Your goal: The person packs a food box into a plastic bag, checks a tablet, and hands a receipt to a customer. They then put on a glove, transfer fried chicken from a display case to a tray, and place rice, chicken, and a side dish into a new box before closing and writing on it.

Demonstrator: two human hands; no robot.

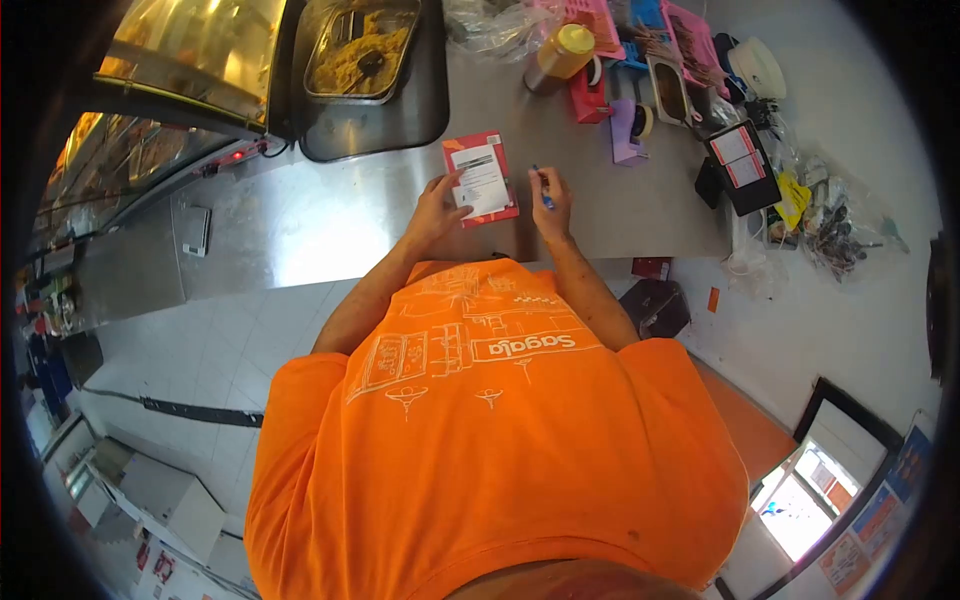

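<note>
Paperwork is barely begun, we judge: our left hand (436,205) pins the white slip (482,180) flat on the red booklet (481,178) with pressed fingertips, while just beside it our right hand (551,200) pinches the blue pen (543,190), its tip not yet touching paper.

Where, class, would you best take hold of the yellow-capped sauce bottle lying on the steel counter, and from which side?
Grip the yellow-capped sauce bottle around its middle, coming down from above. It seems to lie tipped on its side with pink baskets close behind, so the upper side looks the freest.
</note>
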